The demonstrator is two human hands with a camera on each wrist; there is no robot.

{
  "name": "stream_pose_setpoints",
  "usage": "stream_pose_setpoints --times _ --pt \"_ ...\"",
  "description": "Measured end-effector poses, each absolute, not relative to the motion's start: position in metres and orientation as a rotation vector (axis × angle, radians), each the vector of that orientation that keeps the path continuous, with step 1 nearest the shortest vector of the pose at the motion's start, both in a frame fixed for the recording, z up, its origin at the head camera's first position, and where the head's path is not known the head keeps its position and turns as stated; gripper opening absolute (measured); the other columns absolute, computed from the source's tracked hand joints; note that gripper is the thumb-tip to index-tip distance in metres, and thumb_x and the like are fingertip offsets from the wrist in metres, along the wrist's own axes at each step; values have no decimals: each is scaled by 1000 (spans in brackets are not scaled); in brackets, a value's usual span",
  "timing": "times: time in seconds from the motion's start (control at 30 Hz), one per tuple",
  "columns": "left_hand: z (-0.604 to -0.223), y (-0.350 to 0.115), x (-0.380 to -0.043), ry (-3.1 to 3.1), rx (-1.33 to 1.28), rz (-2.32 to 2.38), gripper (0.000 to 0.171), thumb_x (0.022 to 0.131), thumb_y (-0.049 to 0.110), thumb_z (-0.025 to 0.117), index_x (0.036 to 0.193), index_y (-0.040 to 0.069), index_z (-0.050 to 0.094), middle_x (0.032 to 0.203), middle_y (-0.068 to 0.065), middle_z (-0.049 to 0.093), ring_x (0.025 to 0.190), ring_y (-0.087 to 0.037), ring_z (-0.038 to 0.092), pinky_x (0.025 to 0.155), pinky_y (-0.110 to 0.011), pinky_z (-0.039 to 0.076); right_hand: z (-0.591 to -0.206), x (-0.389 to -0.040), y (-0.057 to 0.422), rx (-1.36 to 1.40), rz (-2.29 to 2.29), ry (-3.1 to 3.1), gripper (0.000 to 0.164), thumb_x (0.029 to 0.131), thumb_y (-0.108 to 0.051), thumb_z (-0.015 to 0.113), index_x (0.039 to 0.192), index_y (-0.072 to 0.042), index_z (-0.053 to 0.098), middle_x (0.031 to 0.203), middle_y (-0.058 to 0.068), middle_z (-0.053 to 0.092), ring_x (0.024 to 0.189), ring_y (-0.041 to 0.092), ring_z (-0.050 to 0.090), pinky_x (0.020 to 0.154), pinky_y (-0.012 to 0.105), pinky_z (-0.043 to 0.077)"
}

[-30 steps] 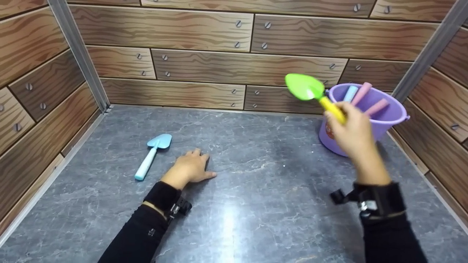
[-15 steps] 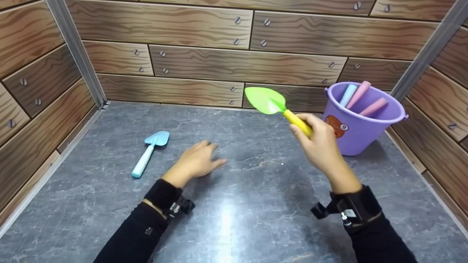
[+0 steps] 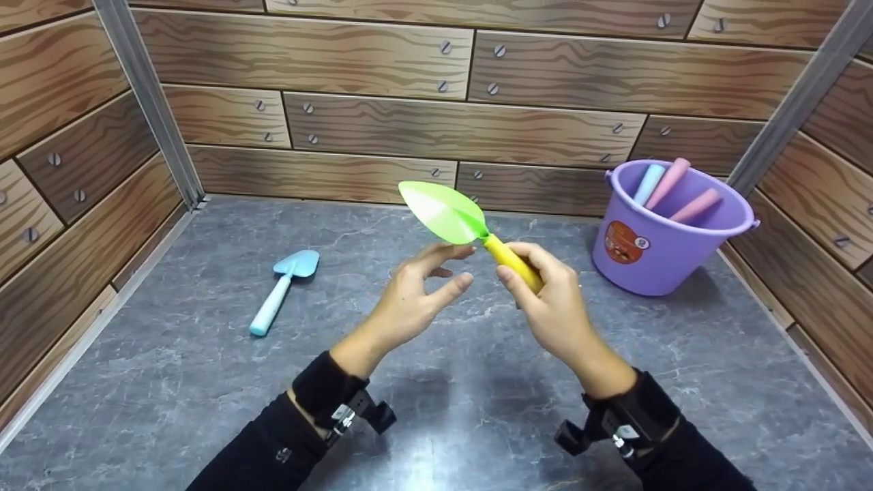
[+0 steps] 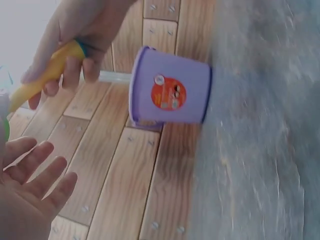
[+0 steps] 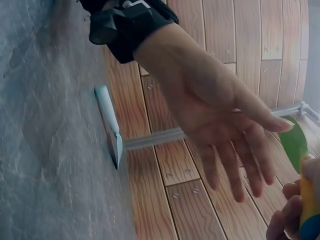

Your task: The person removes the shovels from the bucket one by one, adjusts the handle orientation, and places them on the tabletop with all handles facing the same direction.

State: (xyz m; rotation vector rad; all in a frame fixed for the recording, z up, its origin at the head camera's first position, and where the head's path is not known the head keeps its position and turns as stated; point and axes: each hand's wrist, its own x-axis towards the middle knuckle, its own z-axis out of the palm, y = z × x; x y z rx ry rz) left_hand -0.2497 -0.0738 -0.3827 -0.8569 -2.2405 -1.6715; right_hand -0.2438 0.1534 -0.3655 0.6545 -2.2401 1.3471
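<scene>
My right hand (image 3: 552, 293) grips the yellow handle of a toy trowel (image 3: 447, 215), its green blade pointing up and to the left above the table. Just left of it, my left hand (image 3: 416, 293) is raised with fingers spread and nothing in them, close below the blade. The right wrist view shows the palm of the left hand (image 5: 220, 115) facing the trowel. A light blue trowel (image 3: 276, 296) lies on the table at the left. In the left wrist view the right hand's fingers wrap round the yellow handle (image 4: 55, 70).
A purple bucket (image 3: 668, 239) stands at the back right with a blue handle (image 3: 648, 184) and two pink handles (image 3: 668, 183) sticking out. Wood-patterned walls (image 3: 382, 123) close in the grey table (image 3: 170, 382) at the back and both sides.
My right hand has carried the green and yellow trowel left, away from the bucket. My left hand has lifted off the table and moved right towards it. The blue trowel has stayed put.
</scene>
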Motion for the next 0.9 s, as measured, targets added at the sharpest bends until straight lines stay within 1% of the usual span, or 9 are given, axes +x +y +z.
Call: stream_pose_setpoints --times 0.1,0.2,0.3,0.4,0.5,0.63,0.73,0.83,0.9 --pt "-381 -70 -244 -2207 -857 -1790 54 116 22 73 164 -3 63 165 -26 67 154 -45 66 128 -61 59 -369 -241 150 665 1382 -2221 24 111 3 74 133 11 76 99 20 72 71 4 60 63 18 55" --pt "-381 -66 -240 -2159 -844 -1934 68 115 44 75 164 -2 63 163 -26 68 151 -39 68 127 -54 60 -371 -240 147 685 1397 -2204 24 111 4 74 133 11 76 98 19 71 71 3 60 63 18 55" --pt "-382 -61 -238 -2070 -822 -2119 100 101 73 79 163 -4 64 158 -27 71 142 -25 72 122 -43 61 -375 -239 144 703 1393 -2198 24 110 3 76 133 10 76 100 20 74 72 3 61 65 19 55" --pt "-385 -56 -239 -1962 -789 -2287 117 85 83 82 159 -7 66 156 -24 74 132 -10 72 118 -37 61 -379 -238 141 720 1386 -2199 25 109 2 77 134 9 77 106 22 78 76 3 62 67 19 56" --pt "-388 -55 -240 -1876 -757 -2386 114 83 78 86 156 -8 67 158 -20 75 135 -9 74 122 -38 61 -382 -236 137 743 1377 -2194 24 109 3 78 132 8 77 108 21 79 80 4 62 71 20 56" --pt "-392 -53 -240 -1800 -761 -2443 106 86 72 87 152 -8 70 157 -18 77 143 -15 75 125 -38 61 -387 -233 131 789 1355 -2163 19 107 4 79 125 8 77 102 18 77 84 7 60 75 22 54" --pt "-393 -50 -241 -1774 -793 -2440 101 88 73 84 145 -9 72 155 -19 79 148 -23 74 124 -37 61 -389 -231 128 809 1344 -2149 19 106 5 80 125 10 77 102 18 78 87 8 60 78 23 54" --pt "-392 -49 -241 -1768 -807 -2444 84 89 74 80 133 2 79 156 -21 77 152 -30 72 128 -41 58 -390 -230 128 813 1349 -2150 21 106 6 79 127 11 77 103 18 79 86 7 61 77 23 55" --pt "-391 -50 -241 -1756 -801 -2457 73 90 73 78 128 11 80 156 -20 78 151 -30 73 131 -43 55 -390 -231 128 808 1359 -2161 22 107 5 79 129 10 78 102 17 78 83 6 62 74 22 55"
